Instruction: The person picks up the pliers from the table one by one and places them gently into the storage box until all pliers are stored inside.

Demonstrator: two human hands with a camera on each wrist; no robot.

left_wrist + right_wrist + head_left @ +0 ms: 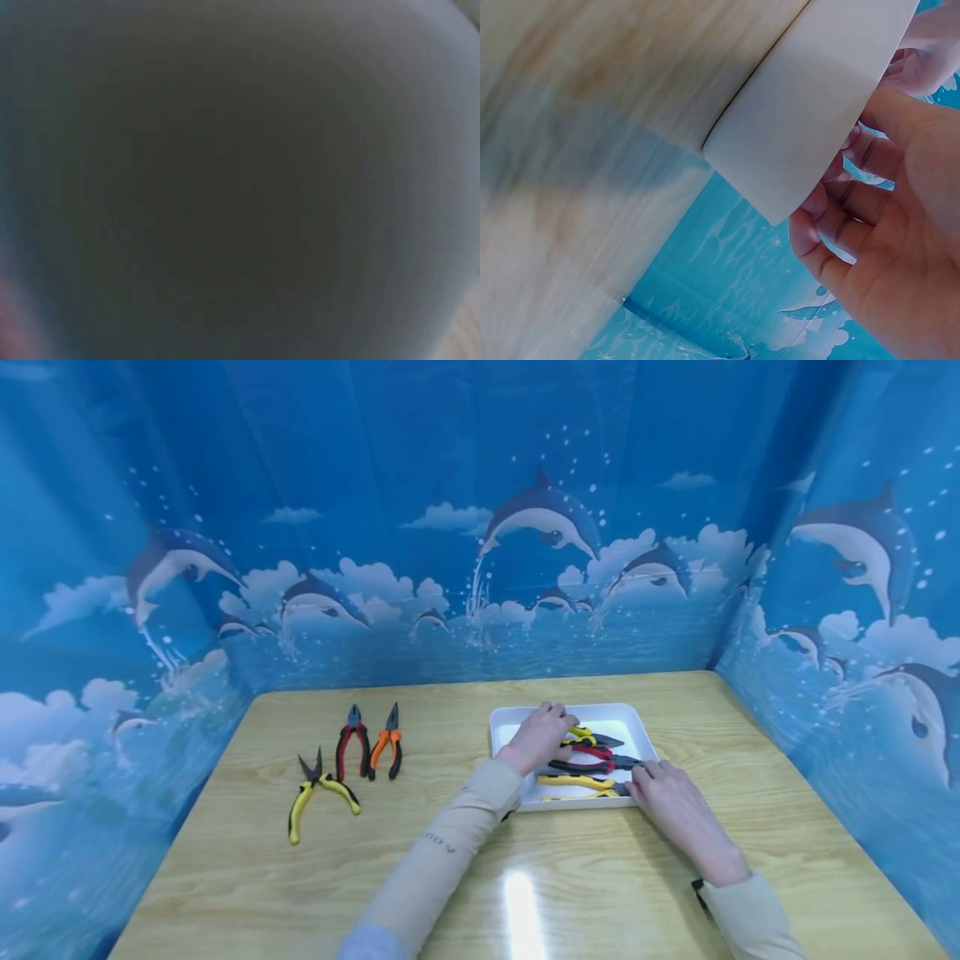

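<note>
A shallow white tray (647, 739) holds several pliers lying on their sides. My left hand (538, 737) reaches over its left side and grips the handles of yellow-and-black long-nose pliers (609, 741) at the back. In front of these lie red-and-black pliers (600, 767), then yellow pliers (573, 782) near the front wall. At the tray's front right corner is my right hand (675, 802), its bent fingers over the rim beside the pliers' noses. In the right wrist view the tray's outer wall (795, 112) hides some fingertips of that hand (900, 210); whether they pinch anything is hidden.
On the table's left lie yellow long-nose pliers (318, 783) with spread handles, red-and-black pliers (353, 739) and orange-and-black long-nose pliers (389, 743). A blue dolphin-print curtain (420, 643) surrounds the wooden table (600, 877). The left wrist view is dark and blurred.
</note>
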